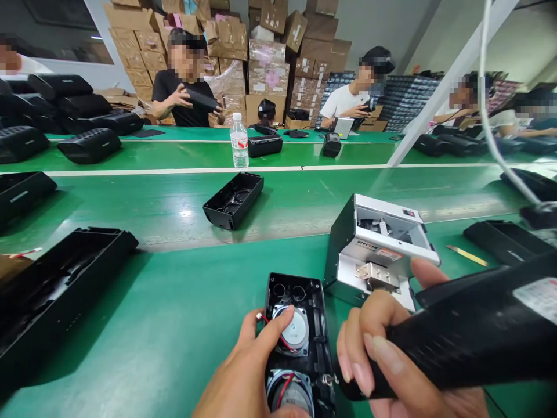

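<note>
A green bench (165, 325) fills the lower frame, with a green belt (130, 200) running across mid frame beyond it. On the bench, at bottom centre, lies an open black housing (304, 290) with speakers in it; just right of it stands a grey metal box (374, 249). A long black shell (56, 284) lies at left, another (505, 238) at right beside a yellow strip (466, 255). On the belt sit an empty black shell (234, 199) and, further back, a water bottle (239, 141).
</note>
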`<move>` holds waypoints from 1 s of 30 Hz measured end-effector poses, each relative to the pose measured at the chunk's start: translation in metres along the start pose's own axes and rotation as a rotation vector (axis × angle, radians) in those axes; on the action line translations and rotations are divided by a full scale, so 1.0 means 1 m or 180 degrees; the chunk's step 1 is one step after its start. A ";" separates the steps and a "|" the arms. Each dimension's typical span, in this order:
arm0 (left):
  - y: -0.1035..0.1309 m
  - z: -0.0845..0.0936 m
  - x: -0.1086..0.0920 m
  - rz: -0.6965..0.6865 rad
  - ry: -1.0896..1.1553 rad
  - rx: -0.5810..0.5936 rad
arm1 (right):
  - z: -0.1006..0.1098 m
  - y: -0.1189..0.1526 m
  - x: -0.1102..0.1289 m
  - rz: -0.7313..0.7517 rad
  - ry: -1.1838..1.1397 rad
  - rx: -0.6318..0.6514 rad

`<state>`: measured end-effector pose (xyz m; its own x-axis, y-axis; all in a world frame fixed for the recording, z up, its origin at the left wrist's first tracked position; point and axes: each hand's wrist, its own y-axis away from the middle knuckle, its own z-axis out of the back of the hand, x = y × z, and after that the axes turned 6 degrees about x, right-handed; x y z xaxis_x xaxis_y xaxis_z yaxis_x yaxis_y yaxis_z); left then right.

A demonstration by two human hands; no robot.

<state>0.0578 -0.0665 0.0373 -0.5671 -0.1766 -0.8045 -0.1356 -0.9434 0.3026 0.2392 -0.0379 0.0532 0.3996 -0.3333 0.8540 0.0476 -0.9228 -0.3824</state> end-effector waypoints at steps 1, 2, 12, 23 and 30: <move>0.000 0.000 -0.001 -0.0003 0.0013 0.0001 | 0.001 0.001 -0.002 0.0008 0.0008 -0.0002; 0.000 0.000 -0.001 -0.0010 0.0021 -0.0002 | 0.003 0.001 -0.004 0.0018 0.0020 -0.0018; 0.001 0.005 -0.006 0.0190 0.0102 0.0230 | 0.003 0.005 -0.016 -0.0168 -0.0086 0.0041; 0.002 0.009 -0.013 0.0131 -0.0077 0.0287 | -0.004 0.015 -0.025 0.0087 0.0306 0.0291; -0.002 0.007 -0.011 0.0173 -0.0094 0.0296 | -0.001 0.020 -0.034 0.0034 0.0358 0.0306</move>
<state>0.0587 -0.0608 0.0485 -0.5992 -0.2170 -0.7706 -0.1781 -0.9023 0.3925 0.2262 -0.0457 0.0169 0.2958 -0.3674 0.8818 0.1334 -0.8981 -0.4190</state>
